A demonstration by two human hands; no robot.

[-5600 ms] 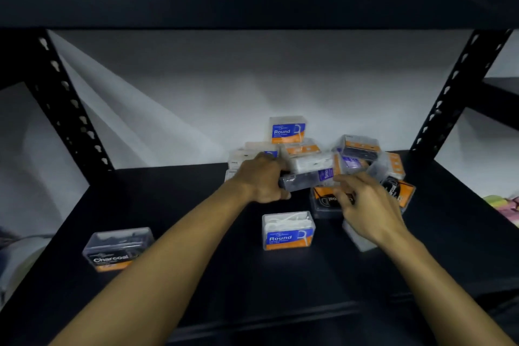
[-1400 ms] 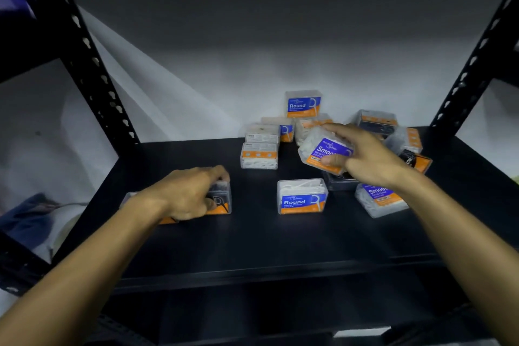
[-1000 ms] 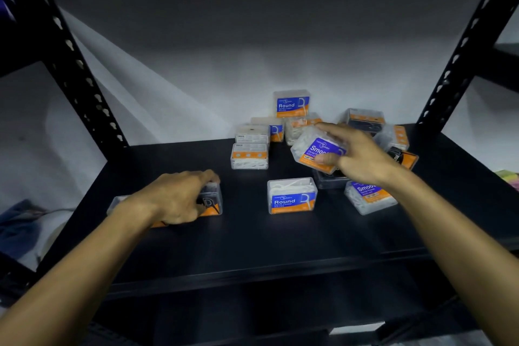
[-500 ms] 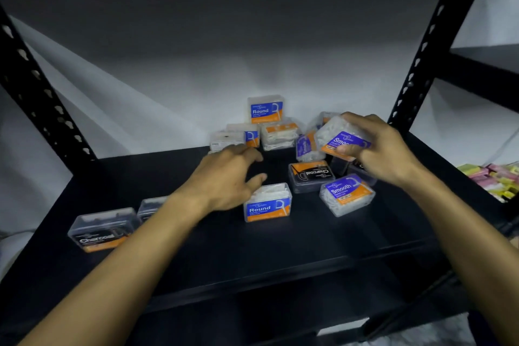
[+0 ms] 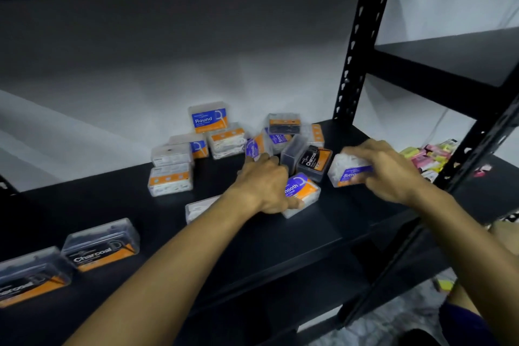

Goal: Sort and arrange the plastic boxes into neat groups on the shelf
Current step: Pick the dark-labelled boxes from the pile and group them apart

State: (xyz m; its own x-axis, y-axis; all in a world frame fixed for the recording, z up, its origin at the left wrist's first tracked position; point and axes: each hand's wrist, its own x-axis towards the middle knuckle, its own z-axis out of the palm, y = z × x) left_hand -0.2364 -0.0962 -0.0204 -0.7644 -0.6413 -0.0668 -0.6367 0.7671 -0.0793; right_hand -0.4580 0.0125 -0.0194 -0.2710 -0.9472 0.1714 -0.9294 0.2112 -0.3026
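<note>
Gathering the Smooth boxes looks to be the step in hand. The right hand (image 5: 393, 171) has its grip clamped on a Smooth box (image 5: 349, 171), fingers over the top and thumb seemingly below, held near the shelf (image 5: 323, 233) toward its right end; whether it touches the surface I cannot tell. The left hand (image 5: 266, 185) lies over a second Smooth box (image 5: 302, 195) resting flat on the shelf, thumb along its near edge and fingers reaching past it toward the pile; whether that grip has closed on the box I cannot tell.

Two Charcoal boxes (image 5: 101, 244) sit side by side at the front left, so that group is started. A Round box (image 5: 209, 119) stands upright on the back of the pile, and a third Charcoal box (image 5: 316, 161) leans among the jumble between the hands.

Next, I judge, the held box wants setting down beside its twin, labels facing the same way, well clear of the pile.

The held box has its long axis running left to right, label facing the person and tilted slightly up. The second box lies with its long axis angled from front left to back right, label upward.
</note>
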